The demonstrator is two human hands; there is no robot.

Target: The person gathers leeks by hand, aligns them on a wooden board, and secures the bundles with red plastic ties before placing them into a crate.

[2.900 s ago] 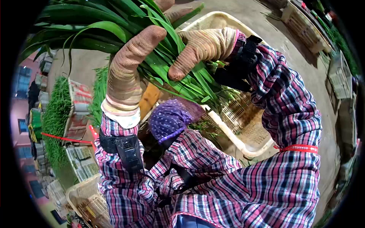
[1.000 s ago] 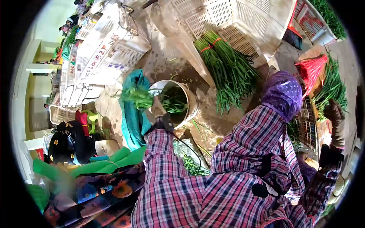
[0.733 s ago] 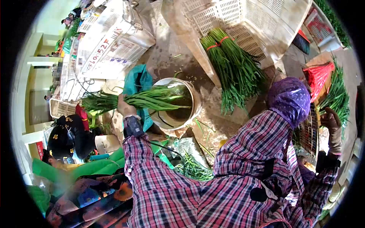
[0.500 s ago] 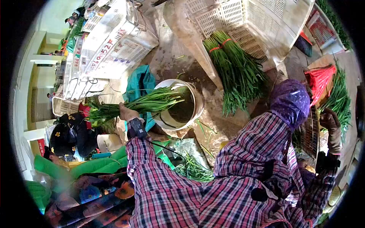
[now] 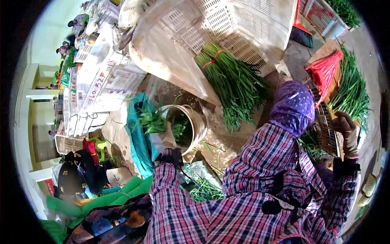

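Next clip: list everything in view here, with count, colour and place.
bucket: one, white, floor, centre
chive bunch: one, green, at the bucket's mouth
tied bundle: one, green with orange band, in the big crate's open side
big crate: one, white, tipped over, top
stacked crates: several, white, upper left
bag: one, teal, left of the bucket
red ties: one bundle, red, upper right
loose chives: one heap, green, far right
broom: one, red handle, top right
headscarf: one, purple dotted, centre right
left hand: plaid sleeve, gripping the chive bunch
right hand: brown glove, beside the loose chives, grip unclear
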